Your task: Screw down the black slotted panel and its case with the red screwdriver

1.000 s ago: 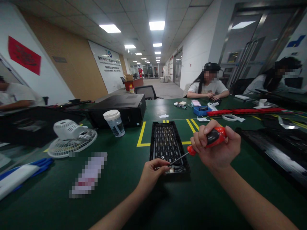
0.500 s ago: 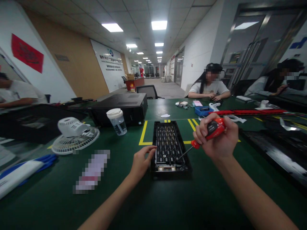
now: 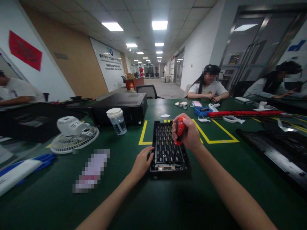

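Note:
A black rectangular case (image 3: 159, 166) lies on the green table, its inside lined with rows of dark cells and a pale strip at its near end. My left hand (image 3: 142, 160) grips its left edge near the front, thumb and forefinger against the rim. Over the right side of the case is my right hand (image 3: 190, 133), closed around the red and black handle of a screwdriver (image 3: 180, 130). The handle stands nearly upright. I cannot make out its shaft or tip against the dark case.
Left of the case are a clear cup (image 3: 118, 123) with a white lid, a white fan (image 3: 72, 131), a pixelated phone-like item (image 3: 92, 171) and blue gloves (image 3: 45, 161). A black computer tower (image 3: 120, 108) stands behind. Dark panels (image 3: 271, 159) lie right. A co-worker (image 3: 208, 84) sits opposite.
My right hand has swung left with the screwdriver, from beside the case to above it, and the handle has turned from slanted to nearly upright. My left hand has shifted slightly along the edge.

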Demonstrator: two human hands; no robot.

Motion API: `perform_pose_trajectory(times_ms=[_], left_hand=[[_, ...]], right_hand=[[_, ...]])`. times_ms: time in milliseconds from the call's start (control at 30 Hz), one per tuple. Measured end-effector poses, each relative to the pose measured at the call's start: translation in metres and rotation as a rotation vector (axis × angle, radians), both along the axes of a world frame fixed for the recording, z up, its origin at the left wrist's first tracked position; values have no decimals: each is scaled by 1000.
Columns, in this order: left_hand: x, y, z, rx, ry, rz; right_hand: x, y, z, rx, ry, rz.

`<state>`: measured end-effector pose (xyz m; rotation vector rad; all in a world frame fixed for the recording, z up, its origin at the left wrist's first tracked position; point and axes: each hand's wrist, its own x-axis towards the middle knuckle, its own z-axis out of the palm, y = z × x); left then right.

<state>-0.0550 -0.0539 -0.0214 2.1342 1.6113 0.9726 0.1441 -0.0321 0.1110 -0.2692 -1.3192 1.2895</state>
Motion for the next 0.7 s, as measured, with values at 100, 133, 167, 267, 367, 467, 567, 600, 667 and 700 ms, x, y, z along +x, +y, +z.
perform_pose_trajectory(times_ms=[100,133,167,267,367,467,567,600,667,700], left_hand=[[-1,2,-6,20,18,-1],[-1,3,-9,29,29,-3],[-2,4,-11,40,43,-5],[-2,6,-17,74,86,-6],[-3,7,-19,94,116,-5],[-3,6,-18,101,140,-5],[-2,5,-17,113,164,-4],[-2,5,-17,114,169,-4],[-2,5,-16,114,176,-3],[-2,5,-17,113,179,-3]], right_hand=[[-4,3,-9,4,-41,-18],[-4,4,-11,6,-55,-21],[-4,5,-13,9,-67,-22],[-3,8,-19,19,-96,-29],[-3,9,-22,15,-106,-34],[-4,7,-22,13,-102,-28],[-5,6,-21,18,-91,-12],[-5,6,-21,19,-90,-7],[-5,6,-22,19,-94,-2],[-5,7,-23,21,-98,0]])
